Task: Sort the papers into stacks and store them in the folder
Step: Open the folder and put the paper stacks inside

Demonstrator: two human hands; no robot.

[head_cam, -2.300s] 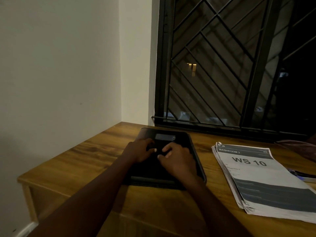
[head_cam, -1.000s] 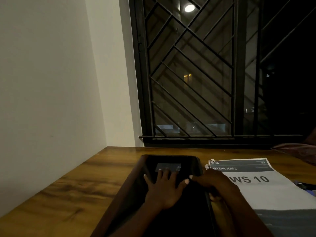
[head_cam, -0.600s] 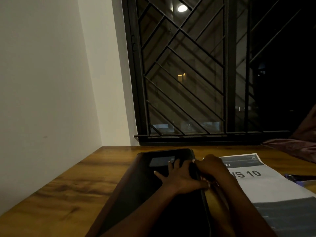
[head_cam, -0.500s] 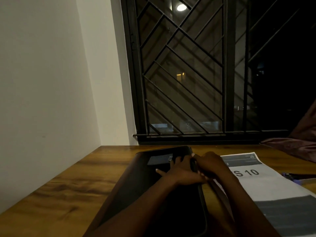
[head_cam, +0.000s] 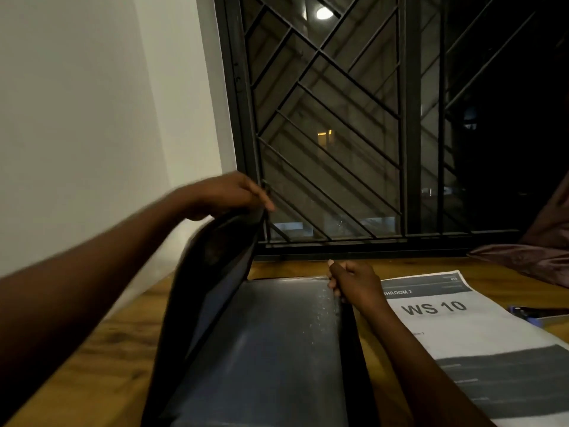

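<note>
Pinched the raised cover's top edge in left hand (head_cam: 228,195), cover tilted up at left. Had folder (head_cam: 277,349) open, base flat on wooden table (head_cam: 107,349). Gripped base's far right edge with right hand (head_cam: 354,282), fingers curled. Saw papers (head_cam: 462,328) stacked just right of folder, top sheet "WS 10", dark phone-like item (head_cam: 538,312) beyond

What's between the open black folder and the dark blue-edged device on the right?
Head view: the stack of white printed papers headed WS 10 lies on the wooden desk between the open black folder and the dark blue-edged device.
</note>
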